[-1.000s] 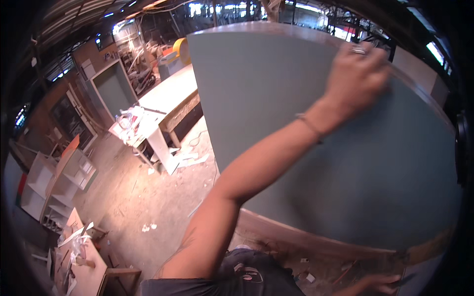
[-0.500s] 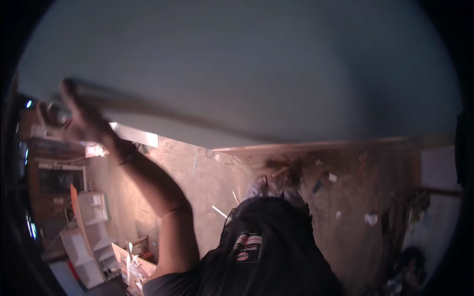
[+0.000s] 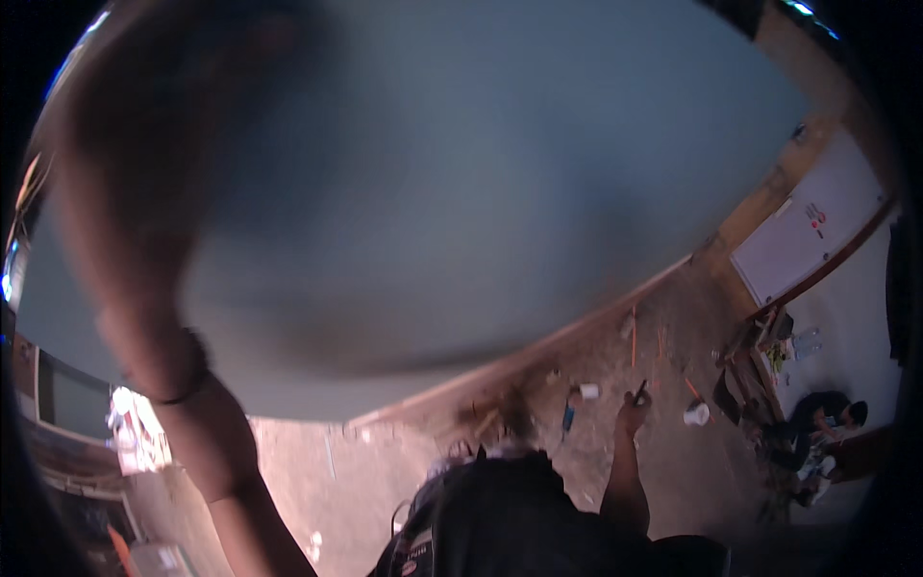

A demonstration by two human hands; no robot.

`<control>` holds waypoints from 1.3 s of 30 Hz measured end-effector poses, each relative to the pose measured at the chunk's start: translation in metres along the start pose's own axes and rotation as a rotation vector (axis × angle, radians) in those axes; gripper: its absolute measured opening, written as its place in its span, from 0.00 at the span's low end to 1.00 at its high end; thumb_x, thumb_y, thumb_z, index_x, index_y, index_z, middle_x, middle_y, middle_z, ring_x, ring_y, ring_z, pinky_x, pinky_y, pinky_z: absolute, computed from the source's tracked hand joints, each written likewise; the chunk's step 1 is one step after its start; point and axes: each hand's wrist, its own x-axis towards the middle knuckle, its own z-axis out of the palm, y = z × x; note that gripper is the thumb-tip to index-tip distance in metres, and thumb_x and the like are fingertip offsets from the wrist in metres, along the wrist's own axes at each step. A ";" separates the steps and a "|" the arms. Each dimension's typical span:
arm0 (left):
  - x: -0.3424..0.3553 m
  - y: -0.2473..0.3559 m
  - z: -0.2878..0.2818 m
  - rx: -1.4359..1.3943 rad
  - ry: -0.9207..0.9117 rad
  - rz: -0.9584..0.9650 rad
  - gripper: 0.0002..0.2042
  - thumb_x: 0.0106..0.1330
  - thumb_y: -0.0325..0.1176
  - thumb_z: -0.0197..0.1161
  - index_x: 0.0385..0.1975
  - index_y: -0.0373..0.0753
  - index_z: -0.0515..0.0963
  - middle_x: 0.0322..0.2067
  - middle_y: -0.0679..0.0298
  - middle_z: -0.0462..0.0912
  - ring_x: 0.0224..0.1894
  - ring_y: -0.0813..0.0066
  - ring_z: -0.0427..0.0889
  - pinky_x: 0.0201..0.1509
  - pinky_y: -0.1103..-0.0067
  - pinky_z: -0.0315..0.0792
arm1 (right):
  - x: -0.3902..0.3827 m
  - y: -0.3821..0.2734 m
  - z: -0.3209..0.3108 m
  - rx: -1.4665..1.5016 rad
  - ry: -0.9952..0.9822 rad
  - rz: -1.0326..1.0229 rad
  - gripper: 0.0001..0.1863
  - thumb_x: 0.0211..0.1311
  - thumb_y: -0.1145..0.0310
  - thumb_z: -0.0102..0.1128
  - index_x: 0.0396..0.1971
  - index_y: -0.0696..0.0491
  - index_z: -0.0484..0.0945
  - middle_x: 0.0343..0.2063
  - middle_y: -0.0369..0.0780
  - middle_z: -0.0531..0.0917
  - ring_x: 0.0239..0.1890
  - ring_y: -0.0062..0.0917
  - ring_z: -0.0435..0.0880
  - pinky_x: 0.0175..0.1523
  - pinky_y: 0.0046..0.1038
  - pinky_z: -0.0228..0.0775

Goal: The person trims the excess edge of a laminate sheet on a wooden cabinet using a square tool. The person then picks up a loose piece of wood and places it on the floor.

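A large pale blue-grey panel (image 3: pixel 461 212) fills the upper part of the head view, its bottom edge slanting up toward the right. My left hand (image 3: pixel 183 115) is raised very close to the camera in front of the panel's left part. Blur smears its fingers, so neither their pose nor any touch on the panel can be made out. Lower right, my right hand (image 3: pixel 632 413) is held out over the floor, apart from the panel. Its fingers are closed round a short, thin, dark stick-like thing (image 3: pixel 640 388), too small to name surely.
Scraps, a white container (image 3: pixel 696 413) and a blue-handled tool (image 3: pixel 568 418) lie on the brown floor (image 3: pixel 385 481). At the right, a person (image 3: pixel 817 418) in dark clothes sits beyond some wooden furniture (image 3: pixel 745 370). A white board (image 3: pixel 808 226) stands at the far right.
My left hand has risen and come much nearer the camera. My right hand has come into view at the lower right. The view has turned, and the panel's bottom edge now slants more.
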 end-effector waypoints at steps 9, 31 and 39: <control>0.139 0.147 0.126 -0.108 0.250 0.094 0.04 0.58 0.27 0.64 0.22 0.38 0.83 0.36 0.60 0.83 0.44 0.61 0.87 0.46 0.65 0.82 | -0.010 -0.397 -0.138 0.797 0.377 -0.785 0.24 0.77 0.71 0.60 0.67 0.64 0.70 0.56 0.43 0.79 0.56 0.27 0.79 0.64 0.28 0.68; 0.033 0.051 -0.006 0.015 0.176 -0.205 0.15 0.46 0.31 0.80 0.36 0.39 0.87 0.38 0.64 0.81 0.48 0.61 0.83 0.50 0.66 0.78 | -0.108 -0.704 -0.234 -0.054 -0.193 -1.900 0.23 0.64 0.51 0.73 0.50 0.52 0.88 0.46 0.43 0.90 0.46 0.43 0.88 0.54 0.37 0.79; -0.065 -0.057 -0.096 0.080 0.332 -0.305 0.13 0.56 0.30 0.81 0.36 0.35 0.85 0.34 0.63 0.81 0.38 0.68 0.81 0.45 0.73 0.75 | -0.112 -0.722 -0.277 -0.258 -0.371 -1.848 0.21 0.63 0.56 0.74 0.49 0.56 0.89 0.43 0.48 0.91 0.46 0.42 0.90 0.56 0.36 0.79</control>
